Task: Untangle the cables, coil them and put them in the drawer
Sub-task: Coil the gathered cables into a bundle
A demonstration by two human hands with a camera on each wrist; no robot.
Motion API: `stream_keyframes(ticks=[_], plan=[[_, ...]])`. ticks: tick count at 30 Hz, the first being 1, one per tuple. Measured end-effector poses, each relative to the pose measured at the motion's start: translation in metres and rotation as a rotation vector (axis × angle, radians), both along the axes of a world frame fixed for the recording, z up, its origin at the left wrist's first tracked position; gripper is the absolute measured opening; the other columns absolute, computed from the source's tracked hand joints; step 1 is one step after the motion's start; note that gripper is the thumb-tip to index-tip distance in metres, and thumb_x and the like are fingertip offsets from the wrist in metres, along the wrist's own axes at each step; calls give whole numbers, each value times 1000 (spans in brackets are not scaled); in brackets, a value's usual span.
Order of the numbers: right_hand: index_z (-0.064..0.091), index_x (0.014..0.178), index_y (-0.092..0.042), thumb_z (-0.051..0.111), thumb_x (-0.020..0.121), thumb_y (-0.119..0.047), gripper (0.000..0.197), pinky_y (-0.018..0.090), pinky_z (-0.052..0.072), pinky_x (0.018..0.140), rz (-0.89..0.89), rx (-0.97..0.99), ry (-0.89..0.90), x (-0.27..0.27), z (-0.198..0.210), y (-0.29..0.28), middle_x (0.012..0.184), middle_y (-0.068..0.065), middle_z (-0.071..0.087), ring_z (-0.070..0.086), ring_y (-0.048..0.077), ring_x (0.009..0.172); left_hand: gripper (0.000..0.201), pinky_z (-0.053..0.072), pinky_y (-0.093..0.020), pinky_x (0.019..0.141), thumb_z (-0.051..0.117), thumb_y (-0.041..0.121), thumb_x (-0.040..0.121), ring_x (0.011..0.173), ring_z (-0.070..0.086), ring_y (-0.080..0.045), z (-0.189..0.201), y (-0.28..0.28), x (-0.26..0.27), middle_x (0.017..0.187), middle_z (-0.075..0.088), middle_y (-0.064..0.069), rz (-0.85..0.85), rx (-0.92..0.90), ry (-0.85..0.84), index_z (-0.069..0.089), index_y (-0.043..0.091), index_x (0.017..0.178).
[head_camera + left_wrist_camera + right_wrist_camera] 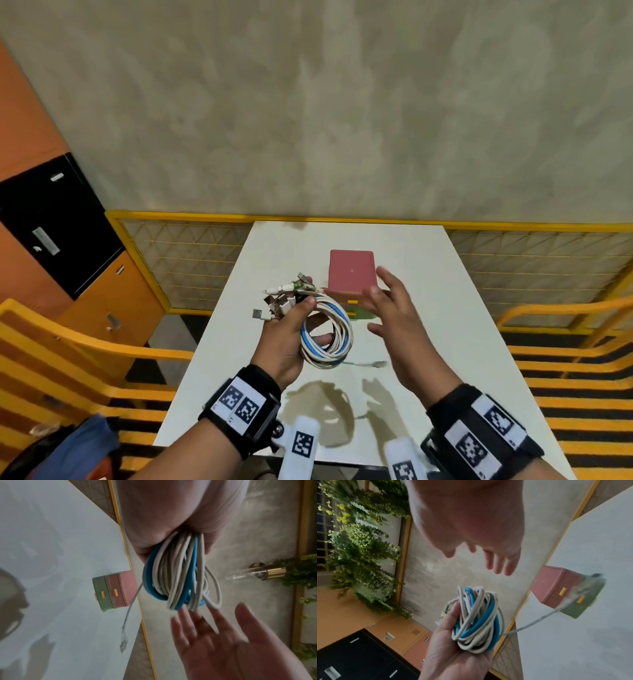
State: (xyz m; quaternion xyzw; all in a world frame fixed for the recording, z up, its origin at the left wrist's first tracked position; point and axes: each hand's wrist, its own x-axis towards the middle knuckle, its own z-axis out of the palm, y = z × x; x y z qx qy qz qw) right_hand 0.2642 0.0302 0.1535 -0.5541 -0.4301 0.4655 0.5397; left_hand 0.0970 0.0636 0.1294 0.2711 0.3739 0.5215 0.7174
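Left hand (286, 339): fingers and thumb curled round the coiled cables (327, 334), a bundle of white and blue loops held up in the air above the table (239, 342), over its middle. Plug ends (284, 298) stick out in a cluster past the thumb, toward the far-left side. One thin loose cable end (130, 609) trails off the bundle and hangs down toward the table top; whether its tip touches the surface I cannot tell.

Right hand (394, 318): fingers straight and spread, palm facing the coil, holding nothing. It sits just beside the bundle on its right, not touching it. Blurred in all views.

Drawer box (351, 274): small pink unit stacked on a green bottom tier, yellow handles on the front, standing on the table toward the far edge, roughly centred. Green bottom drawer (583, 600) looks pulled out a little; pink one is closed. Right hand partly covers its front in the head view.

Around the table: yellow mesh railing (185, 260) behind the far edge, orange and black lockers (61, 219) at left.
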Motion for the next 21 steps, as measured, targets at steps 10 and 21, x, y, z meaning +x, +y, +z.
stream_keyframes(ticks=[10, 21], plan=[[59, 115, -24, 47, 93, -58, 43, 40, 47, 87, 295, -518, 395, -7, -35, -27, 124, 5, 65, 61, 24, 117, 27, 59, -44, 72, 57, 17, 97, 92, 73, -27, 4, 8, 7, 109, 72, -17, 89, -43, -73, 66, 2, 118], [64, 128, -32, 53, 99, -34, 31, 46, 45, 108, 195, -126, 185, -19, -28, -23, 125, -4, 70, 65, 16, 118, 26, 58, -43, 84, 59, 5, 93, 101, 69, -37, -12, -8, 5, 115, 70, -28, -151, 15, 93, 67, -8, 115]])
